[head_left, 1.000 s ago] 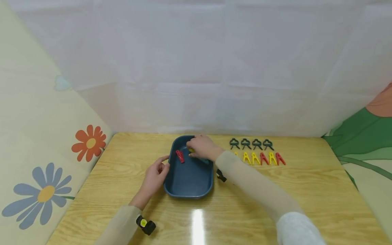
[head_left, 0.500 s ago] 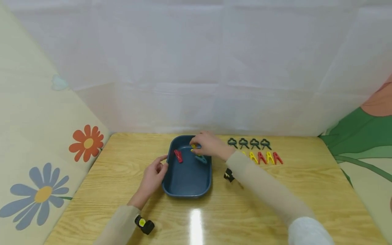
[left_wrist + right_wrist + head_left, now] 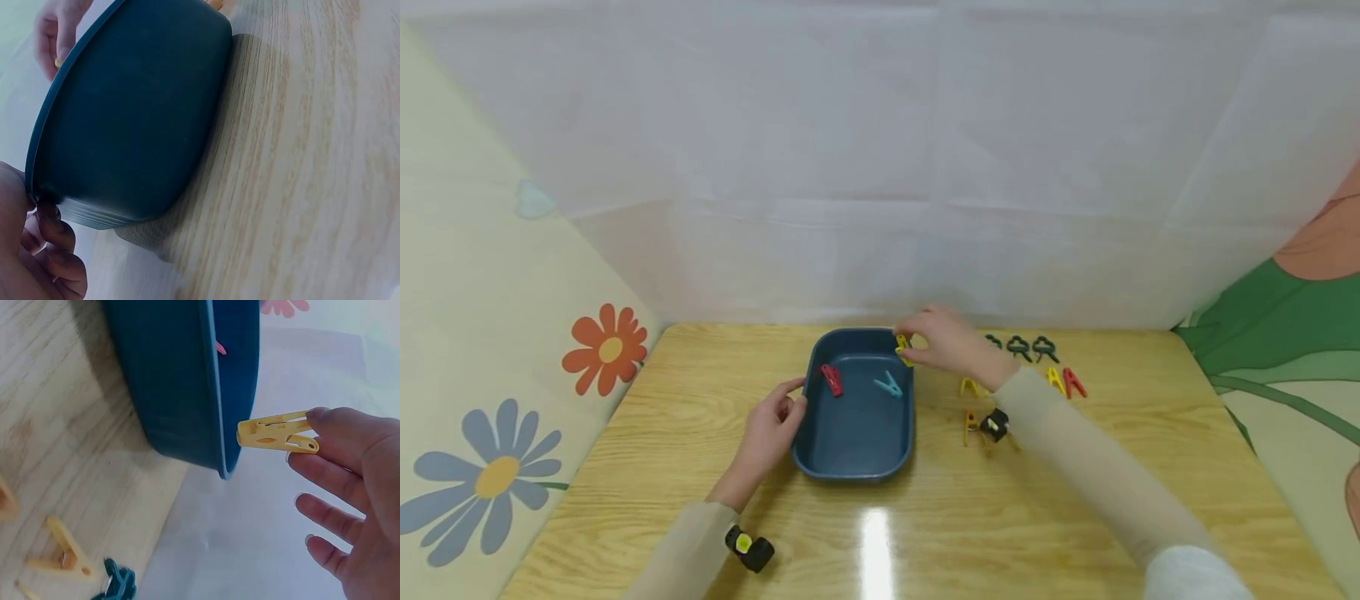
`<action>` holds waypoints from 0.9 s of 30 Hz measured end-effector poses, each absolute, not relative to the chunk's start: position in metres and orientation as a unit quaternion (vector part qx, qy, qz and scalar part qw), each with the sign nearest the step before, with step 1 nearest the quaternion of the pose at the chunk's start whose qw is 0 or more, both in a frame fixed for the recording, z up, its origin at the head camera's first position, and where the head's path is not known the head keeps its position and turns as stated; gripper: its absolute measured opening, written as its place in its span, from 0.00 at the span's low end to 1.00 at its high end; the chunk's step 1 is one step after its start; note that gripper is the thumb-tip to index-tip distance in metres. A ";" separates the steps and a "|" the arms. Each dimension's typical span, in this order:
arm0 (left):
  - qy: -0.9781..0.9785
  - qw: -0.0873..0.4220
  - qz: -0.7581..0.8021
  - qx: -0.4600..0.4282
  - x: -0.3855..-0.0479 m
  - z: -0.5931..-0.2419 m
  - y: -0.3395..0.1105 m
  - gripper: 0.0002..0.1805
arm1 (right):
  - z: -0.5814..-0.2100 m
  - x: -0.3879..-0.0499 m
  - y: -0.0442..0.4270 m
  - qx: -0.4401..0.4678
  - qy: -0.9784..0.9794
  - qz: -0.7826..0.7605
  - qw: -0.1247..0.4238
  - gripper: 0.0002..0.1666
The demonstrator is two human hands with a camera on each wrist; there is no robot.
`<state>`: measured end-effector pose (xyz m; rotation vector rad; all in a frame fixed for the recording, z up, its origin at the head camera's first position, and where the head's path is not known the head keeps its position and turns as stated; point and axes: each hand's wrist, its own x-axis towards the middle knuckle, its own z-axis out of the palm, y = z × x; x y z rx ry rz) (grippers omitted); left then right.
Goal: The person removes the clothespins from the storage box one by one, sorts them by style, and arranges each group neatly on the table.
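Note:
A blue plastic tray (image 3: 853,442) stands on the wooden table. My left hand (image 3: 770,429) grips its left rim, the fingers curled against the outer wall in the left wrist view. Between thumb and fingers of my right hand (image 3: 955,343) is a yellow clothespin (image 3: 269,434), held above the tray's far right corner. Inside the tray lie a red clothespin (image 3: 831,380) at the left and a light blue clothespin (image 3: 890,385) at the right. The right forearm hides part of the clips on the table.
Right of the tray is a row of dark green clips (image 3: 1018,347). In front of it are yellow clothespins (image 3: 1055,381) and a red clothespin (image 3: 1074,382). Orange-yellow clothespins (image 3: 970,428) lie nearer, partly behind the wrist camera (image 3: 995,425). A white sheet (image 3: 820,167) hangs behind the table.
My right hand has lifted the yellow clothespin out of the tray's interior and moved right to the far right corner. The light blue clothespin is now uncovered. My left hand stays on the rim.

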<state>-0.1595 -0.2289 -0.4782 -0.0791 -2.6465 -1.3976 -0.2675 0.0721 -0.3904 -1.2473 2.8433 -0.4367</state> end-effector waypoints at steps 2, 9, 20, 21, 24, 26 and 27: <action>-0.882 0.074 -0.465 -0.026 -0.159 -0.478 -0.229 0.19 | -0.389 -0.267 0.078 -0.393 0.909 -0.143 -0.004 0.23; -0.880 0.072 -0.469 -0.022 -0.158 -0.478 -0.227 0.19 | -0.387 -0.263 0.106 -0.377 0.909 -0.179 -0.022 0.21; -0.875 0.083 -0.476 -0.030 -0.160 -0.479 -0.222 0.19 | -0.392 -0.252 0.161 -0.332 0.915 -0.226 -0.028 0.26; -0.874 0.084 -0.477 -0.030 -0.160 -0.479 -0.221 0.19 | -0.394 -0.251 0.167 -0.328 0.915 -0.233 -0.030 0.25; -0.872 0.085 -0.480 -0.032 -0.159 -0.479 -0.220 0.19 | -0.398 -0.248 0.182 -0.323 0.912 -0.249 -0.039 0.24; -0.871 0.084 -0.483 -0.033 -0.160 -0.478 -0.221 0.19 | -0.401 -0.247 0.192 -0.313 0.914 -0.255 -0.042 0.23; -0.871 0.080 -0.483 -0.032 -0.160 -0.478 -0.221 0.19 | -0.402 -0.245 0.197 -0.305 0.916 -0.258 -0.041 0.23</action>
